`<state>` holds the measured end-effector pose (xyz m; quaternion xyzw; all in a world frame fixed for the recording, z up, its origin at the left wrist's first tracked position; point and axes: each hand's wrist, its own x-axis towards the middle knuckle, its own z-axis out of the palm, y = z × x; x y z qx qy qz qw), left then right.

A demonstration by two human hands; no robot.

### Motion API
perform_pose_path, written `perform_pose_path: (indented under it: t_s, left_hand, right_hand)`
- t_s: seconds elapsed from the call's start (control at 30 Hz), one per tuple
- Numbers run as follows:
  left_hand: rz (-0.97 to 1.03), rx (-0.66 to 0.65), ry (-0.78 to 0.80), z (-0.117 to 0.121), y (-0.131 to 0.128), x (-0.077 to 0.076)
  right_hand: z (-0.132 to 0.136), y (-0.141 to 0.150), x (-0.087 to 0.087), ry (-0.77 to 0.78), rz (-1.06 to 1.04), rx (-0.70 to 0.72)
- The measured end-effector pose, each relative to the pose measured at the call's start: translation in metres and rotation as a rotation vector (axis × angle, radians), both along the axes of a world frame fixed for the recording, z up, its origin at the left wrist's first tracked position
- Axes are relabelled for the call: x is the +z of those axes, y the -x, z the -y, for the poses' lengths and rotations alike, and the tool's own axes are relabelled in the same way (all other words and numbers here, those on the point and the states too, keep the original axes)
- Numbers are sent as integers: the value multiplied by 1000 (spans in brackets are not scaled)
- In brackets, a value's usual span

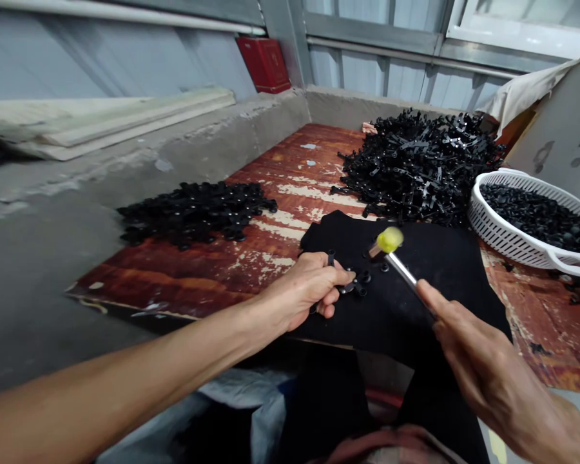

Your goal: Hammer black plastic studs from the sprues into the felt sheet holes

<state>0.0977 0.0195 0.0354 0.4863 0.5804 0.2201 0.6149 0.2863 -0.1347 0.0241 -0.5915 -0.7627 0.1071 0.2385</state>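
My left hand (309,287) is closed in a pinch on a small black plastic part (350,285) that lies on a black cloth (439,258). My right hand (483,361) grips a small hammer (400,265) with a metal shaft and a yellow head (389,240). The yellow head hangs just above the cloth, a little to the right of my left fingers. A few loose black pieces (365,277) lie on the cloth between the two hands.
The cloth rests on a worn red board (251,251). A pile of flat black parts (193,212) lies at the left, a bigger tangled black heap (415,161) at the back. A white basket (493,225) of black pieces stands at the right. A concrete ledge (125,167) runs behind.
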Motion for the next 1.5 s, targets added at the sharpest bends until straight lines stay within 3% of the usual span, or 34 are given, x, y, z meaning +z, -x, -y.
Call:
perform_pose_path:
  t_s: [0.27,0.33,0.47,0.6,0.73,0.87,1.0,1.23,1.33,1.5]
  left_hand:
    - [27,0,10,-1,4,-2]
    - [81,22,33,1,6,0]
    - [249,105,14,19,5,6]
    - [491,131,56,50,-1,7]
    - [615,28,177,63,8,0]
    - [659,-117,247,47,26,-7]
    - [454,-339,167,29,31,-6]
    - [-140,-755,-359,22,19,12]
    - [-145,-714,-383,22,12,10]
    - [-65,-503,-255,12,8,1]
  right_hand:
    - [-8,2,1,92,-88,-115]
    - [-11,10,4,156,-272,-185]
    - [-21,34,5,370,-853,-281]
    - [-36,54,0,341,-1127,-245]
    - [-44,56,-5,325,-1200,-221]
    - [-45,51,-8,357,-1219,-209]
    - [-44,49,-7,408,-1197,-163]
    - [-48,50,-8,395,-1151,-138]
    - [-49,47,-9,364,-1134,-160]
    - [-38,28,-7,273,-1123,-269]
